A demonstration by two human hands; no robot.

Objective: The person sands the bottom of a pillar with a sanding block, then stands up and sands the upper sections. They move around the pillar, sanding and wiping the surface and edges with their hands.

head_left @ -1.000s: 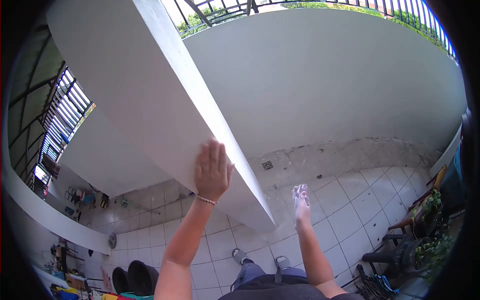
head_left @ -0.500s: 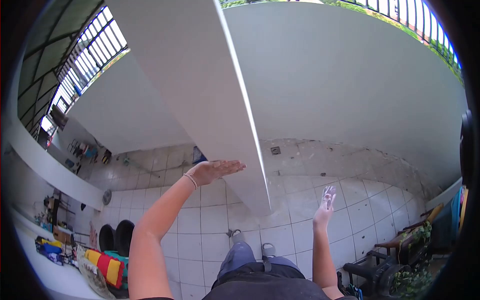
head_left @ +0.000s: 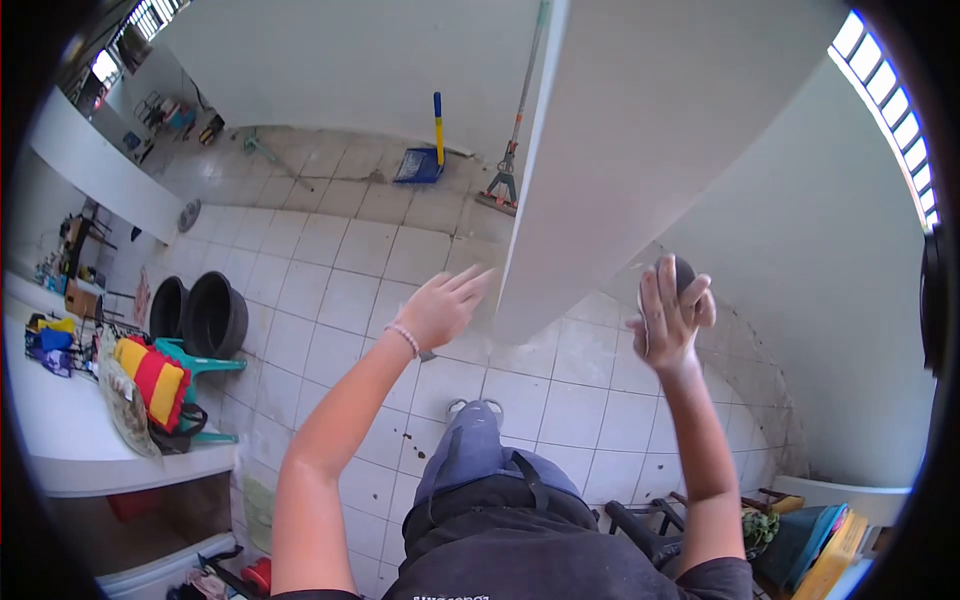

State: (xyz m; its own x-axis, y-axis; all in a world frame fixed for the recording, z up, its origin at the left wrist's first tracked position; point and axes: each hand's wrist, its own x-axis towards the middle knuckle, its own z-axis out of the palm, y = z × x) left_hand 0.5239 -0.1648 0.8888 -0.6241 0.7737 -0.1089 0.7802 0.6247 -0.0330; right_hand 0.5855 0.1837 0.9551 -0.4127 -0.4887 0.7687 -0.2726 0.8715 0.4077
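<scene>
My left hand (head_left: pixel 440 305) is stretched out flat beside the near edge of the white pillar (head_left: pixel 610 170), fingers extended and holding nothing. A beaded bracelet (head_left: pixel 403 338) circles that wrist. On the pillar's other side, my right hand (head_left: pixel 672 318) is raised with its back toward me, pale residue on the skin. Its fingers curve around a dark rounded object (head_left: pixel 685 272), mostly hidden behind them; I cannot tell its kind.
A blue dustpan (head_left: pixel 420 166) with a yellow handle and a mop (head_left: pixel 505 180) stand by the back wall. Black tubs (head_left: pixel 215 315) and a green stool (head_left: pixel 205 365) are at left. Dark furniture (head_left: pixel 645 530) and stacked boards (head_left: pixel 830 550) lie at lower right. Tiles (head_left: pixel 510 400) cover the floor.
The view has swung left, and the pillar now leans the other way. My right hand has risen and a dark object shows in it. My left hand has turned, fingers pointing up toward the pillar.
</scene>
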